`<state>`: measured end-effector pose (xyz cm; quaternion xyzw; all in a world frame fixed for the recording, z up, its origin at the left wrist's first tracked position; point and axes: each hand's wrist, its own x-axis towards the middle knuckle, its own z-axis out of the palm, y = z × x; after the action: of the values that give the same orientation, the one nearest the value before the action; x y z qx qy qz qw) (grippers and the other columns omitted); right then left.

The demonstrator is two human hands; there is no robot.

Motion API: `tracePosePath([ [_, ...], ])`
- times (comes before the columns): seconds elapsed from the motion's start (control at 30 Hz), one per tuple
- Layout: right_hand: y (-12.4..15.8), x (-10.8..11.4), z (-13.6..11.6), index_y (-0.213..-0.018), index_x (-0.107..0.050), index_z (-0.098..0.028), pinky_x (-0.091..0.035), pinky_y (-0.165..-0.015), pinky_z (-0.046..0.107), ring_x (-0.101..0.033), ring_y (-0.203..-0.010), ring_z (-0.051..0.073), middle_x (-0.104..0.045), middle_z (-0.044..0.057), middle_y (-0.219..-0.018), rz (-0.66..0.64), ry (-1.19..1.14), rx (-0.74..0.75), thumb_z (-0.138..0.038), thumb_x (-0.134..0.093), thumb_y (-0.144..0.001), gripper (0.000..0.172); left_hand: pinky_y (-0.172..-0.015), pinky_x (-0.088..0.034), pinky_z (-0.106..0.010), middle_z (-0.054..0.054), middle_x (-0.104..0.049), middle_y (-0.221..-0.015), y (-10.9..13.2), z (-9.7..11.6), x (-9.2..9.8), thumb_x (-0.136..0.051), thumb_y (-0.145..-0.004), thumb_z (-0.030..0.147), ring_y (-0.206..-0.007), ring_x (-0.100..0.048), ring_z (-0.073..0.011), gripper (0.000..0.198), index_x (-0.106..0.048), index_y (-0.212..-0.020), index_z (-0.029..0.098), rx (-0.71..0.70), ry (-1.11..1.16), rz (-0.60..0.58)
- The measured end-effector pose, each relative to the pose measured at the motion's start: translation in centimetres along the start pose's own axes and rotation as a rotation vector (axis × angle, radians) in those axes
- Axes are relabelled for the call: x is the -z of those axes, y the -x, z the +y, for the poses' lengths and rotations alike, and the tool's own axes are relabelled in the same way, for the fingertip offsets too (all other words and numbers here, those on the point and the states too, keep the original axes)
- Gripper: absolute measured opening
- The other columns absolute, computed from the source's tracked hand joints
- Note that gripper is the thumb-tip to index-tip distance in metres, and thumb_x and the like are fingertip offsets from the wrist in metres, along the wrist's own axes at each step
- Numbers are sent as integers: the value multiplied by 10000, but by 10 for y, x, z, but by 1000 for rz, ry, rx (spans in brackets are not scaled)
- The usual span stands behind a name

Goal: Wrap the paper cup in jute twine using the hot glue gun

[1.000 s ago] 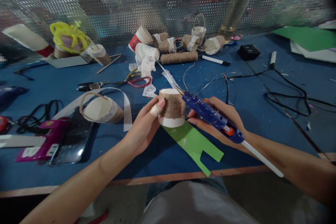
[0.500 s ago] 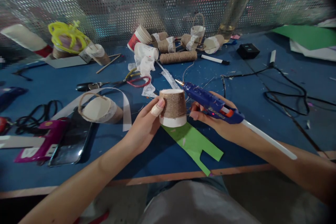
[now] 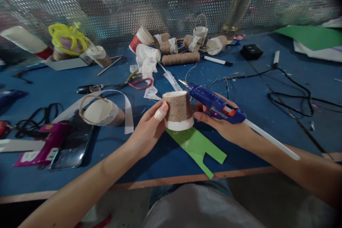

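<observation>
My left hand (image 3: pixel 148 128) is closed around an upturned paper cup (image 3: pixel 178 110) wound with brown twine, its white rim band at the bottom. It is held just above the blue table (image 3: pixel 240 89). My right hand (image 3: pixel 224 124) grips a blue hot glue gun (image 3: pixel 213 102) with a white glue stick trailing back. Its metal nozzle points left and away, just beyond the cup's upper right edge. A green paper cut-out (image 3: pixel 199 146) lies under both hands.
A twine-handled cup (image 3: pixel 103 111) lies on its side at left beside a phone (image 3: pixel 72 142) and a magenta tool (image 3: pixel 42 148). Scissors (image 3: pixel 112 85), a twine spool (image 3: pixel 180 58), more wrapped cups and lace sit further back. Black cables (image 3: pixel 291 94) run right. A perforated metal screen (image 3: pixel 160 0) closes the rear.
The glue gun's nozzle has lifted off the cup's top edge and swung up and away. The cup has tilted slightly in my left hand.
</observation>
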<state>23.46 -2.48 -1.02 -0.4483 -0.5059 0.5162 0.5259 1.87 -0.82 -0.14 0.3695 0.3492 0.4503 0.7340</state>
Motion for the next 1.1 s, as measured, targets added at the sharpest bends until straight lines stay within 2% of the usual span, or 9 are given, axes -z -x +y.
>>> tracePosePath([
  [0.33, 3, 5, 6, -915, -678, -292, -579, -674, 239, -699, -766, 124, -728, -60, -871, -50, 84, 165, -190, -878, -789, 258, -1172, -435, -452, -79, -757, -1299, 0, -1, 1, -729, -914, 471, -1344, -609, -316, 374, -781, -1208, 247, 14, -15, 16],
  [0.5, 6, 3, 4, -882, -631, -256, -544, -662, 243, -657, -720, 121, -710, -59, -834, -50, 218, 225, -172, -903, -749, 314, -1159, -438, -487, -107, -750, -1305, 2, -2, 1, -749, -868, 549, -1349, -596, -366, 499, -760, -1242, 218, 54, -64, -17],
  [0.6, 8, 2, 0, -891, -617, -244, -550, -670, 266, -672, -748, 146, -728, -34, -870, -79, 251, 207, -201, -916, -735, 340, -1151, -442, -475, -103, -733, -1342, 3, -2, 1, -838, -799, 481, -1355, -592, -373, 557, -729, -1286, 234, 48, -121, -25],
  [0.67, 9, 2, -3, -901, -628, -243, -561, -680, 274, -679, -747, 151, -729, -31, -860, -81, 254, 206, -211, -918, -735, 336, -1146, -448, -453, -98, -724, -1361, 3, 0, 0, -844, -800, 431, -1358, -592, -361, 536, -724, -1286, 239, 27, -121, -1],
  [0.8, 9, 2, -6, -906, -657, -254, -589, -727, 316, -701, -779, 173, -737, -18, -880, -56, 252, 194, -275, -886, -783, 260, -1077, -512, -453, -119, -769, -1247, 4, 6, -2, -799, -830, 464, -1264, -656, -359, 466, -754, -1208, 196, 28, -57, 35],
  [0.9, 5, 3, -6, -879, -652, -263, -591, -734, 345, -708, -819, 192, -740, -4, -904, 10, 235, 206, -337, -851, -825, 219, -1073, -520, -433, -99, -786, -1188, 2, 10, 0, -792, -834, 457, -1248, -663, -339, 421, -772, -1159, 190, 9, 2, 74],
  [1.0, 1, 7, -6, -842, -648, -267, -577, -701, 331, -695, -794, 181, -732, -12, -879, 87, 274, 225, -333, -859, -817, 223, -1074, -523, -410, -66, -783, -1201, 1, 12, 3, -784, -844, 439, -1262, -654, -318, 373, -778, -1137, 210, -32, 50, 110],
  [1.1, -1, 12, -10, -819, -654, -268, -549, -657, 314, -670, -745, 168, -726, -14, -874, 83, 343, 221, -298, -868, -804, 216, -1040, -542, -376, -36, -785, -1198, 1, 16, 3, -767, -858, 436, -1229, -669, -281, 355, -771, -1147, 230, -67, 93, 151],
])
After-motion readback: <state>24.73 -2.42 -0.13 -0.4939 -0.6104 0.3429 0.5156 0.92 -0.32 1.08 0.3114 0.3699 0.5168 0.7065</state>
